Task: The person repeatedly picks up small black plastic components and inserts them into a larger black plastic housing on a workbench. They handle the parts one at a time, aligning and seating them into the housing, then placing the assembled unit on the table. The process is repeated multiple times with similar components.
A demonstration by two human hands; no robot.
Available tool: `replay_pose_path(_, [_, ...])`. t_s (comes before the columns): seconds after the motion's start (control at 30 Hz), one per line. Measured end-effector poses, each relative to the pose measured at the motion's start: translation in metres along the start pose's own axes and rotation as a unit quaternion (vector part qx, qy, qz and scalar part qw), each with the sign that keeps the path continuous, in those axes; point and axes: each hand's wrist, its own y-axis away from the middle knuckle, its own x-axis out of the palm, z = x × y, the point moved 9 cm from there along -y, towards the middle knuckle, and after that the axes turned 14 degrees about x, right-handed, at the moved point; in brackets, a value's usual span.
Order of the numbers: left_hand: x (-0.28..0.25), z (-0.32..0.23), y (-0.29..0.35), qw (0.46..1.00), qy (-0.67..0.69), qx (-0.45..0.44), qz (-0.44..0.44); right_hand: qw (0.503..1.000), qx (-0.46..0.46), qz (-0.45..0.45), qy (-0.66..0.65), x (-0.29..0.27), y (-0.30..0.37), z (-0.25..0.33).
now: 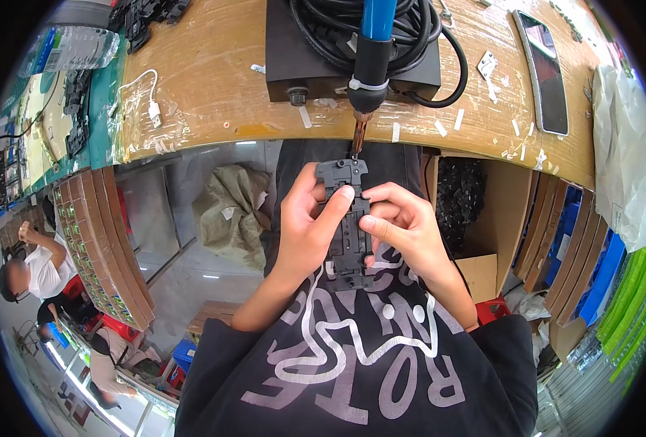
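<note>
A long black moulded plastic part is held upright before my chest, below the table edge. My left hand grips its left side, thumb pressed on its face. At its right edge, my right hand is closed with thumb and fingers curled against the part. Just above its top end hangs a tool with a blue body, black collar and copper-coloured tip. The tip points down at the part's upper end; whether it touches cannot be made out.
A black box with coiled cable stands on the taped table. Right of it lies a phone; leftward are a white cable and a plastic bottle. Below right, a carton holds black pieces. Other people sit far left.
</note>
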Motion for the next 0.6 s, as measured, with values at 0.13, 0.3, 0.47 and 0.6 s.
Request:
replay_pose_path(0.13, [0.0002,0.0002,0.0004,1.0,0.011,-0.005,-0.002,1.0,-0.008,-0.007,-0.004,0.001,0.0015,0.0018])
replay_pose_path(0.3, [0.0009,-0.0006,0.0005,1.0,0.011,-0.002,-0.004,1.0,-0.021,-0.012,-0.006,0.0013,0.0022,0.0034])
replay_pose_path(0.47, [0.0002,-0.0018,-0.0002,1.0,-0.004,0.004,-0.003,1.0,-0.02,-0.013,-0.012,0.0003,0.0002,0.0008])
replay_pose_path(0.6, [0.0008,-0.0028,-0.0004,1.0,0.002,0.01,-0.004,0.999,-0.03,-0.015,-0.011,-0.0006,-0.0004,-0.0001])
